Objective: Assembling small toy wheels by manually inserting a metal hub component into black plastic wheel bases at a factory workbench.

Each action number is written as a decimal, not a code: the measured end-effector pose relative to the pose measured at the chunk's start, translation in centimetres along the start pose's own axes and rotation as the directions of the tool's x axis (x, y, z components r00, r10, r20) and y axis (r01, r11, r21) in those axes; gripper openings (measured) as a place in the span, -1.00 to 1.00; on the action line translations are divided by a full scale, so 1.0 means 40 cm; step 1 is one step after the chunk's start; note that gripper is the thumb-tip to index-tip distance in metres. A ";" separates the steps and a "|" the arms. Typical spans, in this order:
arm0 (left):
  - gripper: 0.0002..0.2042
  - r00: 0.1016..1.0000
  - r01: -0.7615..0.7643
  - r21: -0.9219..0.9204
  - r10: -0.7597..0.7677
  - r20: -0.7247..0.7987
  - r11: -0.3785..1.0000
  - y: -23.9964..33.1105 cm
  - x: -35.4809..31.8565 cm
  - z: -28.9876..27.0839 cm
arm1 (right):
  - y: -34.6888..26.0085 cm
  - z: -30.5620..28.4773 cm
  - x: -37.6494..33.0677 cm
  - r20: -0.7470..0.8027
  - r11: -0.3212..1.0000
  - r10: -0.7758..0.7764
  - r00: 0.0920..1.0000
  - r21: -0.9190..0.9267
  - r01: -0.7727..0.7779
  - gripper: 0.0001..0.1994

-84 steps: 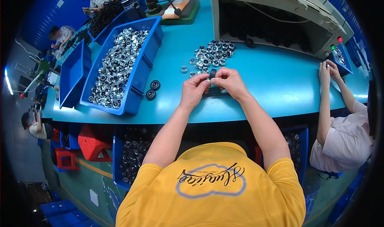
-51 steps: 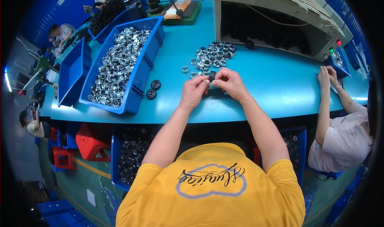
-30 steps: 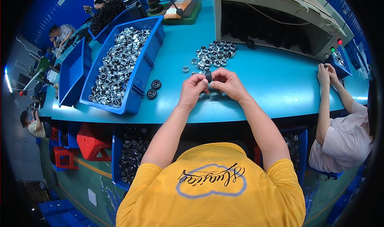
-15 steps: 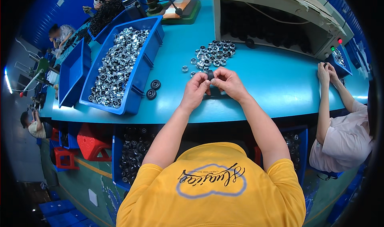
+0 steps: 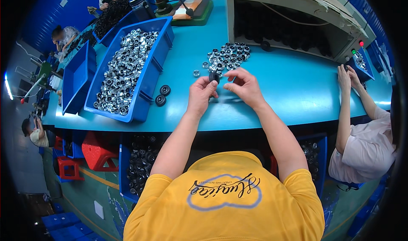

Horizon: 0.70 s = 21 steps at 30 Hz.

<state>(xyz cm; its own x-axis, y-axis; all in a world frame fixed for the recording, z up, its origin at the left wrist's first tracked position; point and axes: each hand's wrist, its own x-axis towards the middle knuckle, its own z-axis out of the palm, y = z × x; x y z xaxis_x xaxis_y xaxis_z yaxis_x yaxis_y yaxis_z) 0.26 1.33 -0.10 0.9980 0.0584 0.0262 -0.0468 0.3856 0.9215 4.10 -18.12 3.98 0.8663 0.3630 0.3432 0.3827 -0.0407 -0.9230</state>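
Note:
Between the fingertips and thumb of my left hand (image 5: 200, 93) is a small black wheel (image 5: 213, 76), seen nearly edge-on. My right hand (image 5: 245, 88) is just to its right, thumb and fingers apart, with nothing between them. A loose pile of shiny silver and black wheel hubs (image 5: 229, 56) lies on the table beyond both hands. One silver hub (image 5: 196, 73) sits a little apart, left of the pile. Two black wheels (image 5: 162, 95) lie together on the table to the left of my left hand.
A large blue bin (image 5: 142, 94) full of hubs stands at the left, beside another blue bin (image 5: 76, 81). A box-shaped machine (image 5: 297, 47) with black wheels inside stands at the far right. A co-worker's hands (image 5: 346, 75) are at the right. Bins of black wheels (image 5: 142, 160) sit under the table edge.
My right hand has let go of the black wheel and moved slightly right, its fingers spreading. My left hand keeps the wheel and has shifted a little left.

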 end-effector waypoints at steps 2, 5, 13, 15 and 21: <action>-0.77 1.000 -0.018 0.056 0.017 0.009 0.998 0.006 -0.003 0.015 | 0.003 0.017 -0.008 0.029 0.984 -0.063 0.998 -0.168 0.067 -0.75; -0.78 0.995 0.025 0.022 -0.027 0.096 0.999 -0.006 0.000 -0.001 | 0.007 0.025 -0.009 0.040 0.951 -0.109 0.993 -0.288 0.116 -0.78; -0.79 0.994 0.025 0.072 -0.032 0.106 0.997 -0.010 -0.004 0.002 | 0.016 0.017 -0.009 0.106 0.996 -0.005 0.994 -0.087 0.015 -0.86; -0.79 0.995 0.026 0.023 -0.028 0.101 0.999 -0.008 0.000 0.000 | 0.030 -0.027 0.018 0.238 0.929 0.339 0.910 0.067 -0.364 -0.84; -0.79 0.991 0.082 -0.099 -0.070 0.116 0.992 0.002 0.003 -0.009 | 0.108 -0.091 0.106 -0.067 0.764 -0.038 0.997 -0.645 -0.014 -0.74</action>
<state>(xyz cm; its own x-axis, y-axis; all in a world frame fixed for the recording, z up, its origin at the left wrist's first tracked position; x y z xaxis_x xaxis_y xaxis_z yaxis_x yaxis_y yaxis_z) 0.35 1.68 -0.17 0.9971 -0.0763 0.0065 0.0309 0.4782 0.8777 10.59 -20.16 2.07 0.8708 0.3011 0.3886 0.4869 -0.6371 -0.5974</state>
